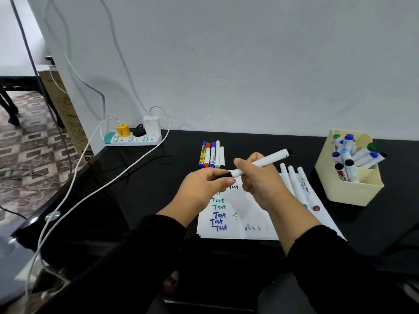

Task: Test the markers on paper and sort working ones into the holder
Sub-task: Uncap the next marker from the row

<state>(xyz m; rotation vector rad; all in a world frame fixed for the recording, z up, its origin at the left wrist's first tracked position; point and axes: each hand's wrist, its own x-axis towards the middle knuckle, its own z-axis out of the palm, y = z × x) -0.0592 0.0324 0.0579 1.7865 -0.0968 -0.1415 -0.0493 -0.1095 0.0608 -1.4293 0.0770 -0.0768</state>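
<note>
My right hand (pixel 258 180) grips the white barrel of a black marker (pixel 269 159), held above the paper (pixel 249 223) with its far end pointing up and right. My left hand (pixel 204 184) pinches the marker's black cap (pixel 223 176) at the near end, cap and barrel touching. The paper carries several lines of "Test" in green and blue. A cream holder (pixel 349 189) at the right contains several capped markers. A row of several markers (pixel 212 155) lies beyond the paper. Three white markers (pixel 297 184) lie on the paper's right side.
A power strip (pixel 133 138) with plugs and a yellow adapter sits at the table's back left. White cables (pixel 90 177) run from it across the left of the black table (pixel 136 200). The wall stands just behind.
</note>
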